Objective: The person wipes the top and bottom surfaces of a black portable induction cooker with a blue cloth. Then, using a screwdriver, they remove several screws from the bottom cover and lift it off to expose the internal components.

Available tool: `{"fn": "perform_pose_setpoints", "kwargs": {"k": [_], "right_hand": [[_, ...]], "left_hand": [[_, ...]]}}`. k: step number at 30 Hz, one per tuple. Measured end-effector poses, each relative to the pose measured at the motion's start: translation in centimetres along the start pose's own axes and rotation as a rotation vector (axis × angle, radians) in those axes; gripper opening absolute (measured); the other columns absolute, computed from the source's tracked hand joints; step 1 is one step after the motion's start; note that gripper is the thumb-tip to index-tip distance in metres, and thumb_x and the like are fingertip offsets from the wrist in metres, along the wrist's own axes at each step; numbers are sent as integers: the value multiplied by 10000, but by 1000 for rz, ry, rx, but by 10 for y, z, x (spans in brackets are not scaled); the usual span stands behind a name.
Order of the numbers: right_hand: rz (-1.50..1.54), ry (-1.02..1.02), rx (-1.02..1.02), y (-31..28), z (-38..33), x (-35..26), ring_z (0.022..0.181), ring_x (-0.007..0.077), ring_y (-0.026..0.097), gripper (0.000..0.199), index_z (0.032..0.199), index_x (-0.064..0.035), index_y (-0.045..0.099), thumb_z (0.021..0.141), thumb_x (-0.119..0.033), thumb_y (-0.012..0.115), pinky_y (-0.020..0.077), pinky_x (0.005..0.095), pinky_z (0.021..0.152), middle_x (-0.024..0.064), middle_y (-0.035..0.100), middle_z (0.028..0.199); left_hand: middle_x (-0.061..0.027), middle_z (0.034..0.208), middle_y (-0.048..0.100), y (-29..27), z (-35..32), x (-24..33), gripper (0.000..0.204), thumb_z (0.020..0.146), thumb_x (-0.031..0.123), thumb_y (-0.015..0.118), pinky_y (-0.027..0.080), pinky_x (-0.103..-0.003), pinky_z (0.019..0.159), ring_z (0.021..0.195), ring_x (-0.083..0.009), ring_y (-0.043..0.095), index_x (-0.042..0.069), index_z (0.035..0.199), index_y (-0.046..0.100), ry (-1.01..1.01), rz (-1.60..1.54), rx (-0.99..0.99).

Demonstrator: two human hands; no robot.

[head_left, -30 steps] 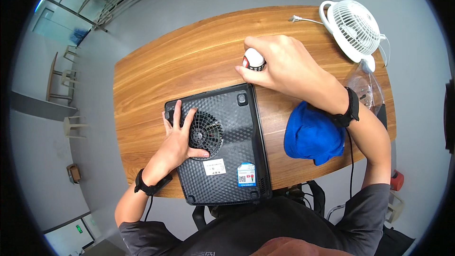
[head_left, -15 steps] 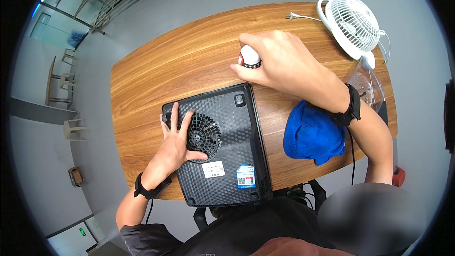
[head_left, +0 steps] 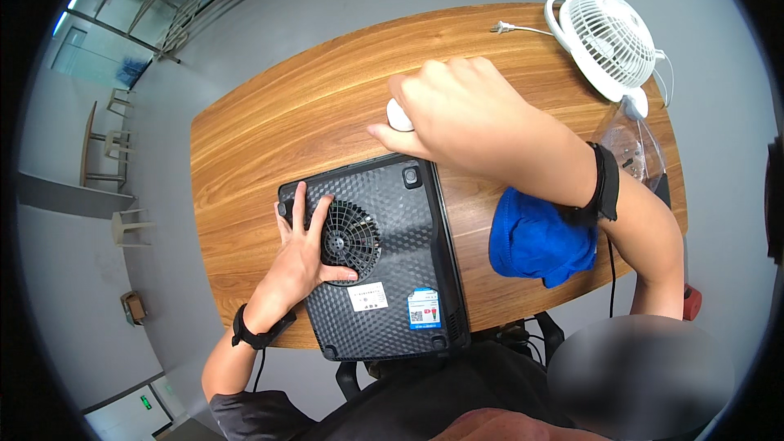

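Observation:
A black flat appliance (head_left: 384, 229) lies underside up on the table, showing a round fan grille (head_left: 349, 238), small feet, a white label and a blue label. My left hand (head_left: 300, 253) rests on it with spread fingers, beside and partly over the grille. My right hand (head_left: 449, 110) is closed around a white round-ended object (head_left: 399, 116) above the appliance's far edge. Most of that object is hidden by the hand, so its kind cannot be told. Below my right forearm sits a crumpled blue cloth thing (head_left: 539, 241), shaped somewhat like a cap.
A white fan (head_left: 608, 41) stands at the table's far right, its plug (head_left: 504, 27) lying to its left. Near it is a clear plastic container (head_left: 641, 151) with small dark bits. The wooden table (head_left: 327, 82) has a curved far edge. Dark bands with cords circle both wrists.
My right hand has moved left and slightly nearer with the white object, whose red and black part is now out of sight. The left hand stays in place on the appliance.

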State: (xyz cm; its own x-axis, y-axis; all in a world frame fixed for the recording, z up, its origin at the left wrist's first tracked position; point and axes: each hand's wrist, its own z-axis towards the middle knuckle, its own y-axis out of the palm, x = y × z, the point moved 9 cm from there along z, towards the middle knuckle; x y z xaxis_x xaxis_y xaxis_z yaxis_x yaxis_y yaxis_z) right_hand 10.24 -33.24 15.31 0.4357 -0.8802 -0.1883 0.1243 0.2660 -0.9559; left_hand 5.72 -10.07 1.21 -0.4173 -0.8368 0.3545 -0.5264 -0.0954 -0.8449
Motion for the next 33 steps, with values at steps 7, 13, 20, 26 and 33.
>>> {"fn": "perform_pose_setpoints", "kwargs": {"k": [7, 13, 20, 26, 33], "right_hand": [[256, -66, -197, 6, 2, -2, 739, 383, 711, 227, 941, -11, 667, 852, -218, 699, 566, 473, 656, 177, 703, 755], [266, -171, -201, 4, 0, -2, 806, 383, 718, 215, 971, -15, 673, 842, -187, 689, 566, 492, 717, 185, 718, 788], [39, -49, -319, -3, 8, 3, 722, 391, 701, 269, 925, 7, 680, 880, -257, 649, 557, 460, 680, 210, 696, 726], [71, -165, -223, -1, 7, -5, 669, 388, 684, 350, 973, 47, 640, 855, -277, 697, 543, 446, 637, 182, 667, 659], [154, -196, -291, -1, 5, -9, 873, 362, 711, 359, 1073, 15, 620, 810, -184, 764, 558, 449, 744, 187, 715, 892]], "left_hand": [[-290, 1637, -39, 3, 0, -4, 1283, 537, 446, 963, 145, -712, 1185, 1439, -660, 0, 168, 1569, 253, -3, -22, 5], [-265, 1650, -27, 1, -1, -1, 1298, 525, 439, 953, 213, -674, 1190, 1452, -633, 60, 142, 1568, 239, -16, 38, 11], [-266, 1654, -15, -4, -3, 2, 1246, 578, 529, 918, 230, -724, 1155, 1426, -676, 51, 185, 1576, 257, 27, 41, 15], [-220, 1479, 484, -61, 7, 17, 1008, 707, 576, 785, 567, -495, 914, 1119, -425, 655, 162, 1538, 392, -67, 283, -123], [-97, 895, 620, -111, 68, 113, 420, 835, 185, 801, 505, -366, 664, 668, -186, 568, 18, 1195, 662, 342, -237, 86]]}}
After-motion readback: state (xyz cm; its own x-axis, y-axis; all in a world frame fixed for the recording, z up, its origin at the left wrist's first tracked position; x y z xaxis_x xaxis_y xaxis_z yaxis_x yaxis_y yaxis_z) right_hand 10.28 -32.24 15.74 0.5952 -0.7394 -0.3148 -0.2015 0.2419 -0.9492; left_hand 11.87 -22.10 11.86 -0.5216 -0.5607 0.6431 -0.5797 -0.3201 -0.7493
